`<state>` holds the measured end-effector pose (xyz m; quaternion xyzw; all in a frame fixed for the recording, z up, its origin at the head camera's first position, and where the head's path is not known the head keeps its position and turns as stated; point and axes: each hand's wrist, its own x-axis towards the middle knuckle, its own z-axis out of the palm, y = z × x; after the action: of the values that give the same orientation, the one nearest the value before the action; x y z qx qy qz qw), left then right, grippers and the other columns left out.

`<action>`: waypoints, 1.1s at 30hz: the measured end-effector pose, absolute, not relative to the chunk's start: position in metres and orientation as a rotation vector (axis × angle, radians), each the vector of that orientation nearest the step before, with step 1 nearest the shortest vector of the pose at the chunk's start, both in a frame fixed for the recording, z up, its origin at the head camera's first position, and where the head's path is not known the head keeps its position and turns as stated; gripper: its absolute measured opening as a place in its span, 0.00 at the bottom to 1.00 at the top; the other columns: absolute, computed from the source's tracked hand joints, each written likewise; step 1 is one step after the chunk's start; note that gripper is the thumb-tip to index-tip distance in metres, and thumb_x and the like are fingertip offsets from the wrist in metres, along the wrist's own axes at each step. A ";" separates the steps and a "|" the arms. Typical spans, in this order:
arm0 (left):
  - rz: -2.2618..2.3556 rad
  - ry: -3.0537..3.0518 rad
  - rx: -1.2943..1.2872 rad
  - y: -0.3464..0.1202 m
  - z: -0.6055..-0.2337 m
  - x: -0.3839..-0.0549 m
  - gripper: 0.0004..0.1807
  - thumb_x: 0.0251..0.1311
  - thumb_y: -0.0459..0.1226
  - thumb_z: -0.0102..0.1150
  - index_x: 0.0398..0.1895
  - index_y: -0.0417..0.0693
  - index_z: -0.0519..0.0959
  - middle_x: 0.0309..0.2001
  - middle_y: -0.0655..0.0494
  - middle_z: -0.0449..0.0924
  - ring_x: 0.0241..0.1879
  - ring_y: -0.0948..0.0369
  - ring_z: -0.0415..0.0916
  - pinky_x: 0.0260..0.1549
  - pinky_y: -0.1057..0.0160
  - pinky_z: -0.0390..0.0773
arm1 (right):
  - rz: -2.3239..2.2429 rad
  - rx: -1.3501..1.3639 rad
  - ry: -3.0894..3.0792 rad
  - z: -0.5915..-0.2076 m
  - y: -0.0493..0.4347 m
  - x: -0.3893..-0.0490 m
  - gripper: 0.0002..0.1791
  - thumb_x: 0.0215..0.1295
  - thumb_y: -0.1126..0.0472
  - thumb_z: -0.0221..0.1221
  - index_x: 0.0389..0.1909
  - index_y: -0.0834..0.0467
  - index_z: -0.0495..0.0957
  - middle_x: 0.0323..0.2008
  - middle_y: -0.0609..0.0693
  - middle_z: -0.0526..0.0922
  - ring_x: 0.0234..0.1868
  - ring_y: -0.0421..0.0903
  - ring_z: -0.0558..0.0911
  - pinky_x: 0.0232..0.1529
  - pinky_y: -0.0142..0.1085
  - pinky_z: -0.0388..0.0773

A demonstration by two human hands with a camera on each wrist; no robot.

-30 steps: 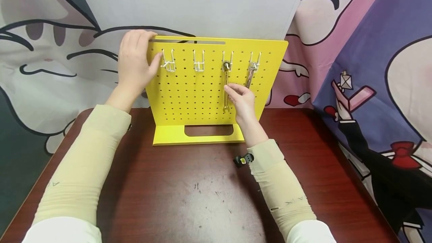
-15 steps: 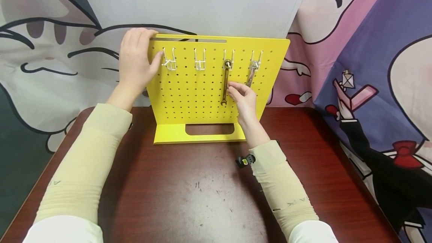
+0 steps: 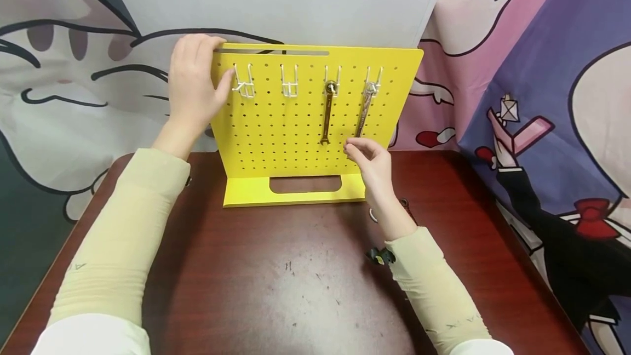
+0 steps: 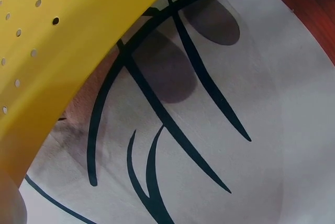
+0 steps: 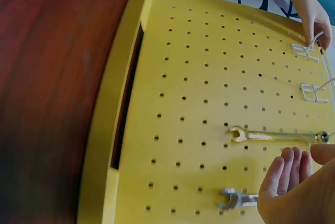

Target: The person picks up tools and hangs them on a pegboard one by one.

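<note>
A yellow pegboard (image 3: 291, 147) stands upright on the table. My left hand (image 3: 194, 78) holds its upper left corner, fingers over the top edge and thumb on the front. From one white hook hangs a brassy combination wrench (image 3: 327, 116); a silver wrench (image 3: 365, 109) hangs from the hook to its right, slightly slanted. My right hand (image 3: 377, 171) is in front of the board's lower right, fingers loosely bent and holding nothing. Its fingertips overlap the silver wrench's lower end in the head view. In the right wrist view, the silver wrench (image 5: 238, 198) is partly hidden by that hand.
Two more white hooks (image 3: 244, 84) on the board's left side carry nothing. Behind my right wrist, a silver ring-shaped piece (image 3: 373, 216) and a dark tool end (image 3: 405, 204) show on the dark red table (image 3: 276, 267). Cartoon-printed cloth (image 3: 522, 70) surrounds the table.
My right hand has let go of the brassy wrench and moved right and down. That wrench now hangs freely with its lower end swung slightly left. The left hand keeps its place on the board.
</note>
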<state>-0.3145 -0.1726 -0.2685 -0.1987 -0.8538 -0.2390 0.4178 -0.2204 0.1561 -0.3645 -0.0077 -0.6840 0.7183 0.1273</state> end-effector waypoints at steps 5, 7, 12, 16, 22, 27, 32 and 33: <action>-0.590 -2.139 -0.506 -0.174 -0.268 -0.315 0.23 0.71 0.36 0.62 0.66 0.37 0.75 0.62 0.39 0.78 0.67 0.42 0.70 0.76 0.50 0.65 | 1.991 -0.031 -2.021 -0.368 0.175 -0.204 0.14 0.71 0.68 0.65 0.52 0.73 0.83 0.34 0.38 0.88 0.36 0.34 0.86 0.49 0.28 0.84; -0.591 -2.137 -0.504 -0.175 -0.268 -0.314 0.23 0.71 0.36 0.62 0.66 0.37 0.75 0.62 0.39 0.78 0.67 0.42 0.70 0.76 0.51 0.65 | 1.941 -0.056 -2.066 -0.370 0.184 -0.197 0.13 0.71 0.67 0.66 0.52 0.70 0.84 0.34 0.37 0.88 0.37 0.33 0.85 0.47 0.26 0.82; -0.602 -2.131 -0.509 -0.175 -0.268 -0.314 0.23 0.70 0.35 0.62 0.66 0.36 0.75 0.62 0.39 0.79 0.67 0.42 0.70 0.77 0.52 0.64 | 1.889 -0.154 -2.174 -0.379 0.207 -0.180 0.14 0.71 0.63 0.67 0.53 0.67 0.84 0.32 0.36 0.85 0.27 0.35 0.75 0.26 0.25 0.72; -0.602 -2.133 -0.513 -0.173 -0.268 -0.315 0.23 0.71 0.35 0.61 0.66 0.37 0.75 0.62 0.39 0.79 0.67 0.42 0.70 0.77 0.52 0.64 | 1.791 -0.176 -2.263 -0.387 0.226 -0.169 0.14 0.72 0.63 0.66 0.53 0.67 0.84 0.32 0.34 0.85 0.31 0.34 0.78 0.26 0.25 0.73; -0.602 -2.153 -0.489 -0.173 -0.268 -0.314 0.22 0.72 0.37 0.61 0.66 0.39 0.75 0.62 0.40 0.78 0.67 0.43 0.70 0.77 0.51 0.64 | 1.554 -0.159 -2.428 -0.400 0.250 -0.157 0.13 0.70 0.63 0.68 0.52 0.64 0.87 0.36 0.36 0.87 0.36 0.29 0.81 0.32 0.21 0.77; -0.599 -2.161 -0.487 -0.173 -0.268 -0.316 0.23 0.73 0.38 0.60 0.67 0.39 0.75 0.63 0.40 0.78 0.68 0.43 0.69 0.78 0.51 0.63 | 1.399 -0.138 -2.541 -0.414 0.271 -0.151 0.13 0.69 0.64 0.69 0.51 0.65 0.87 0.37 0.49 0.90 0.35 0.27 0.82 0.34 0.19 0.78; -0.596 -2.166 -0.485 -0.173 -0.269 -0.316 0.23 0.73 0.38 0.60 0.67 0.41 0.74 0.64 0.41 0.78 0.69 0.44 0.69 0.79 0.52 0.62 | 1.333 -0.155 -2.590 -0.424 0.286 -0.147 0.12 0.66 0.67 0.70 0.49 0.67 0.86 0.34 0.51 0.90 0.33 0.27 0.83 0.35 0.18 0.79; -0.599 -2.164 -0.484 -0.173 -0.269 -0.316 0.23 0.73 0.38 0.60 0.67 0.41 0.74 0.63 0.41 0.78 0.69 0.44 0.69 0.79 0.51 0.63 | 1.322 -0.159 -2.599 -0.425 0.289 -0.146 0.12 0.66 0.67 0.70 0.48 0.67 0.86 0.34 0.52 0.90 0.32 0.27 0.83 0.35 0.18 0.79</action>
<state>-0.3161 -0.1733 -0.2693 -0.1920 -0.8594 -0.2380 0.4097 -0.1459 0.2889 -0.4249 -0.0541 -0.8845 0.4500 0.1106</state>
